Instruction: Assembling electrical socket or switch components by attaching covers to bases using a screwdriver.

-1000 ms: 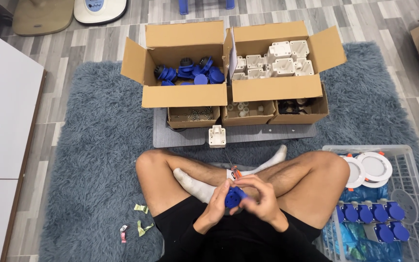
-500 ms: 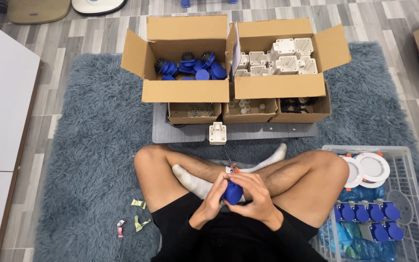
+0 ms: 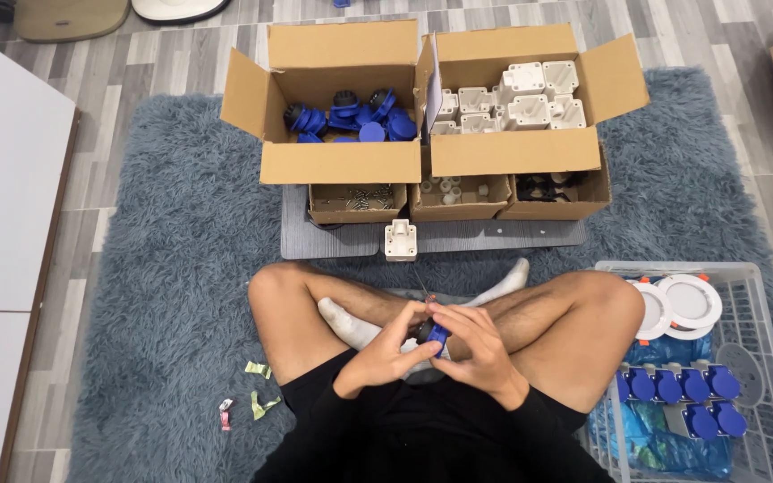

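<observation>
I sit cross-legged on the rug's (image 3: 163, 268) near edge, my left hand (image 3: 386, 356) and right hand (image 3: 476, 344) both clamped around one blue socket part (image 3: 436, 335) over my lap, steadying it. Open cardboard boxes (image 3: 342, 161) stand along the far edge within reach.

Both hands (image 3: 431, 344) around blue part (image 3: 437, 334)

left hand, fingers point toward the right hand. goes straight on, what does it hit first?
The small blue part held between both hands, then the right hand just behind it. The left hand already touches the part, so hardly any gap.
</observation>
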